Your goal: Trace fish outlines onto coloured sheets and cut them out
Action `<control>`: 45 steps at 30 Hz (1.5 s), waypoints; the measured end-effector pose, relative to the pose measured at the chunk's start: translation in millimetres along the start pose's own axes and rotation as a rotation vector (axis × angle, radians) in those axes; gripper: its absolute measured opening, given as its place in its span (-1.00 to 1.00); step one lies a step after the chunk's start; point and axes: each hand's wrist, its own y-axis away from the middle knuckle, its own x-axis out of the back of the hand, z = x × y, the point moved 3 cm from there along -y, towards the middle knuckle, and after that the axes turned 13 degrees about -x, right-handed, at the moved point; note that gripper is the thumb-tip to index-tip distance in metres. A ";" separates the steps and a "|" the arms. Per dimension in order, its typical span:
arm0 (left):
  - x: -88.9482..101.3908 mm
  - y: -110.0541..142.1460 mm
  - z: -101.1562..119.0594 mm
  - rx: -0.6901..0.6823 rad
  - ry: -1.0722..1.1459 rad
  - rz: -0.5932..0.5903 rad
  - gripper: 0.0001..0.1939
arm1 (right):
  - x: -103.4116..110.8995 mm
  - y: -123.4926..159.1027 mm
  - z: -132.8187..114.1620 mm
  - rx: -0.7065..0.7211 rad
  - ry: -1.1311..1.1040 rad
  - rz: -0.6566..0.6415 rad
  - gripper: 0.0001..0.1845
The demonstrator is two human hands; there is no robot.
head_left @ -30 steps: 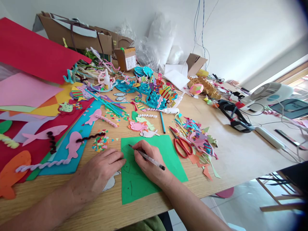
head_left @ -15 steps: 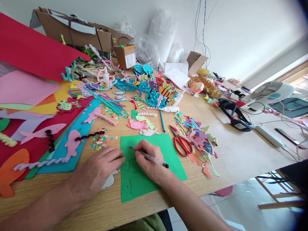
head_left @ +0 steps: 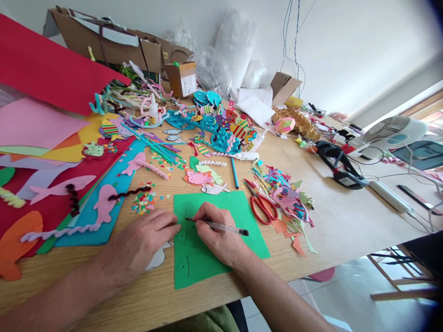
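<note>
My right hand (head_left: 223, 237) grips a pen (head_left: 226, 228) with a clear barrel and black ends. Its tip touches the upper left part of a green paper sheet (head_left: 238, 207). Thin dark lines on that sheet form fish-like outlines with eyes along the left side. My left hand (head_left: 147, 237) lies on the table with its fingers loosely stretched, fingertips at the sheet's left edge and nothing held. Partly hidden beneath it is a white paper cutout (head_left: 159, 258). Just beyond the sheet lie a white paper fish (head_left: 215, 189) and a pink paper fish (head_left: 198, 177).
Red-handled scissors (head_left: 263, 208) lie right of the sheet, beside a heap of paper scraps (head_left: 287, 198). A blue pen (head_left: 234, 173) rests beyond it. Coloured sheets (head_left: 104, 226) and paper fish cover the left. Cardboard boxes (head_left: 182, 79) stand behind; a fan (head_left: 389, 131) is far right.
The pen tip has shifted slightly down on the green sheet, and the pen's back end has tilted a little up and to the right. My left hand stays in place.
</note>
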 end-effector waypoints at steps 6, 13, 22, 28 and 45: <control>0.9 -1.7 1.1 -0.004 -0.007 0.000 -0.61 | 0.2 -2.6 3.3 0.002 -0.010 0.078 -0.90; -0.7 0.3 0.5 0.013 -0.003 -0.007 -0.58 | -5.0 -9.0 6.4 -0.009 0.049 0.062 -0.89; 2.3 -2.3 2.1 0.014 0.001 0.000 -0.60 | -3.7 -8.5 6.5 0.020 0.068 0.075 -0.90; 1.4 -1.0 0.7 0.014 0.018 0.004 -0.61 | -1.1 -4.8 3.8 0.001 0.038 0.075 -0.90; 2.1 -1.9 0.8 0.005 0.024 0.003 -0.60 | -0.1 -4.8 7.4 -0.060 -0.052 0.057 -0.90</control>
